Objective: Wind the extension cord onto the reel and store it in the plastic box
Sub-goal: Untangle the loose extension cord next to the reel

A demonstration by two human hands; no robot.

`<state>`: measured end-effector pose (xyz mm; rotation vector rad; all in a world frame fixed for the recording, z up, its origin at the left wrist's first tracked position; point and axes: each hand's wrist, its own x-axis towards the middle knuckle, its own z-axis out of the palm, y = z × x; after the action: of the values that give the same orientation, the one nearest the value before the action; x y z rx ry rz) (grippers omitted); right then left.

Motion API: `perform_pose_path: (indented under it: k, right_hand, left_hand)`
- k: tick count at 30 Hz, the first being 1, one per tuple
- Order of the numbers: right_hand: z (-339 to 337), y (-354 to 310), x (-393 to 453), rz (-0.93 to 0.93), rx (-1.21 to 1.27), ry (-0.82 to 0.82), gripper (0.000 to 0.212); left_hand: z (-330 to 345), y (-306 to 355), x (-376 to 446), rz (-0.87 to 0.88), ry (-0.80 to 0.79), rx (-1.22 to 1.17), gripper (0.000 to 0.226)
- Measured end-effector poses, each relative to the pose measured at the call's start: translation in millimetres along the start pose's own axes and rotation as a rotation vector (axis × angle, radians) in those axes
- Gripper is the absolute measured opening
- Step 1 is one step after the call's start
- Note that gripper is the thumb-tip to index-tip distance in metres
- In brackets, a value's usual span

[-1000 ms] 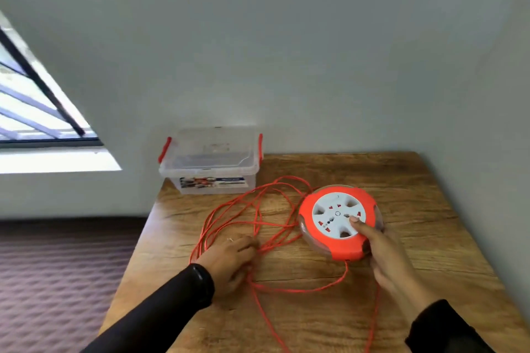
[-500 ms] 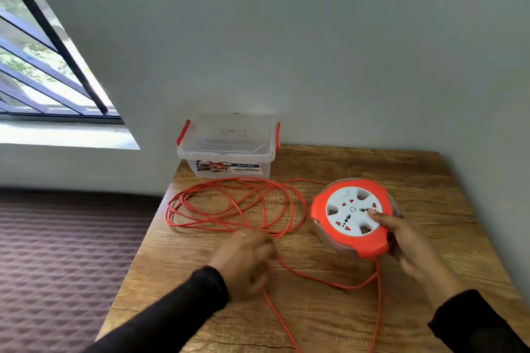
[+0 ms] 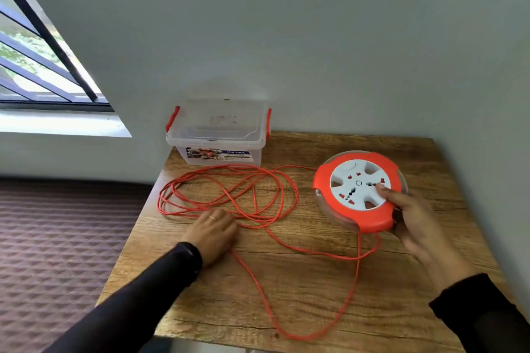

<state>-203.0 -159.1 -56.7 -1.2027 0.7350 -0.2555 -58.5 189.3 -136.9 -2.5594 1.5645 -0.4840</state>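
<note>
Wooden table [image 3: 315,295] against grey wall. Orange extension cord [image 3: 229,189] in loose loops on left half of table, one strand trailing to near edge. Left hand [image 3: 213,233] palm down on cord, fingers curled; whether it grips strand, cannot tell. Right hand [image 3: 413,221] grasps orange-white reel [image 3: 357,190], tilted, thumb on its face. Lidded plastic box [image 3: 219,135] at back left, near loops.

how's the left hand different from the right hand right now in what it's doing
The left hand lies knuckles-up on the table over the loose orange cord; the right hand grips the near edge of the reel, a fingertip on its white face. The left hand wears a ring; none shows on the right hand. Both come out of black sleeves.
</note>
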Motion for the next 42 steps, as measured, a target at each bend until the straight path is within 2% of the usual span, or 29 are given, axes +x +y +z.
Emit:
perform_pose_path:
  k: [3, 6, 8, 11, 13, 15, 18, 21, 25, 28, 31, 33, 36, 38, 42]
  right_hand:
    - [1, 0, -2, 0.006, -0.01, -0.036, 0.031]
    - [3, 2, -1, 0.027, -0.026, -0.06, 0.032]
    - [4, 4, -1, 0.04, -0.032, -0.091, 0.03]
    - [7, 10, 2, 0.047, -0.015, -0.093, 0.02]
    - [9, 14, 3, 0.06, 0.014, -0.098, 0.016]
    - [10, 19, 2, 0.079, 0.047, -0.104, 0.013]
    - [7, 25, -2, 0.106, 0.096, -0.124, 0.013]
    - [2, 25, -4, 0.141, 0.156, -0.16, 0.017]
    - [-3, 26, -8, 0.227, 0.215, -0.214, 0.016]
    - [-1, 28, -10, 0.295, 0.256, -0.176, 0.022]
    - [2, 32, -12, 0.385, 0.361, -0.134, 0.033]
    - [4, 37, -15, 0.407, 0.42, -0.113, 0.034]
    - [7, 45, -15, 0.364, 0.512, -0.079, 0.028]
    - [9, 49, -16, 0.333, 0.571, -0.06, 0.025]
    - [12, 53, -20, 0.283, 0.667, -0.032, 0.024]
  left_hand:
    - [-7, -23, 0, -0.23, -0.072, 0.121, 0.031]
    - [-31, -4, 11, -0.426, -0.041, 0.018, 0.031]
    - [-47, 34, 15, -0.321, 0.032, -0.175, 0.03]
    - [-61, 103, 7, 0.057, -0.04, -0.377, 0.028]
    - [-59, 131, 1, 0.208, -0.137, -0.354, 0.032]
    - [-53, 138, -3, 0.212, -0.158, -0.317, 0.026]
    - [-51, 119, -2, 0.093, -0.155, -0.29, 0.018]
    - [-49, 92, 5, -0.02, -0.209, -0.181, 0.03]
    - [-43, 61, 19, -0.276, -0.206, -0.099, 0.033]
    - [-30, 49, 26, -0.515, -0.238, -0.172, 0.022]
    - [-30, 57, 35, -0.625, -0.293, -0.261, 0.02]
    - [-38, 77, 43, -0.628, -0.205, -0.433, 0.018]
    - [-60, 115, 55, -0.628, -0.119, -0.826, 0.014]
    - [-73, 142, 67, -0.645, -0.193, -1.165, 0.011]
    - [-84, 184, 95, -0.864, -0.527, -1.946, 0.01]
